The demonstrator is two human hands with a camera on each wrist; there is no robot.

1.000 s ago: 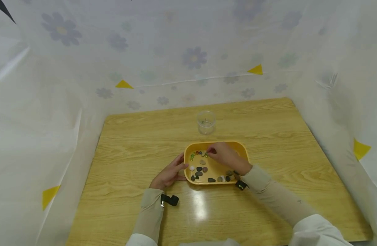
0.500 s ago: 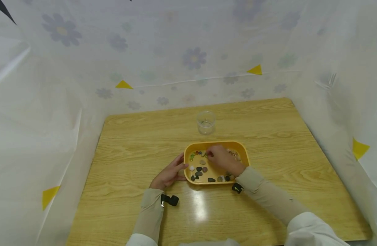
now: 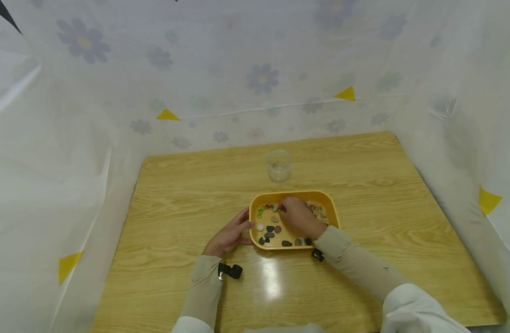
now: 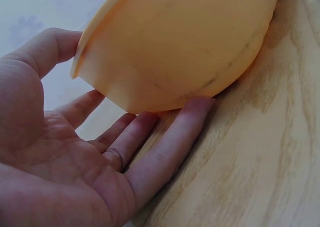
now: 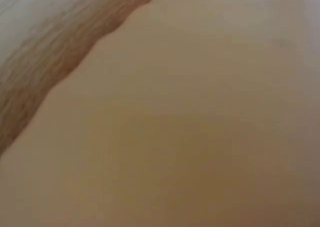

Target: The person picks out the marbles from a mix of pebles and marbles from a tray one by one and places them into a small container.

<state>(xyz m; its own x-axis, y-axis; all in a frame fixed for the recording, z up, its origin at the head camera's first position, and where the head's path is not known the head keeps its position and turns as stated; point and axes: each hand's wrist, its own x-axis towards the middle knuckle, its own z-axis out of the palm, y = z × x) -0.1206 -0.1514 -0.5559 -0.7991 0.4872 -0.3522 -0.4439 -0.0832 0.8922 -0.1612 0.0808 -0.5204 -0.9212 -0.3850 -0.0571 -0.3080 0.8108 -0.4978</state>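
Note:
My left hand (image 3: 229, 236) holds the left end of the yellow plastic tray (image 3: 290, 234). In the left wrist view its thumb lies on the tray's rim and its fingertips touch the lower wall near the base. Inside the tray, bent fingers of my right hand (image 3: 298, 216) reach down beside the glass marbles (image 3: 260, 212), which form an arc along the back left. Its fingertips are hidden, so I cannot tell whether they pinch anything. Dark pebbles (image 3: 270, 229) and a white stone (image 3: 260, 227) lie toward the front left. The right wrist view shows mostly a blurred tray wall.
A clear round container (image 3: 279, 171) with something small and green inside stands behind the tray. More small stones or marbles (image 3: 319, 210) lie at the tray's right end. Pale plastic sheeting with flowers surrounds the wooden table (image 3: 176, 199).
My right hand has come slightly lower in the tray and its forearm has shifted left, uncovering the small pieces at the right end. My left hand and the tray stay nearly in place.

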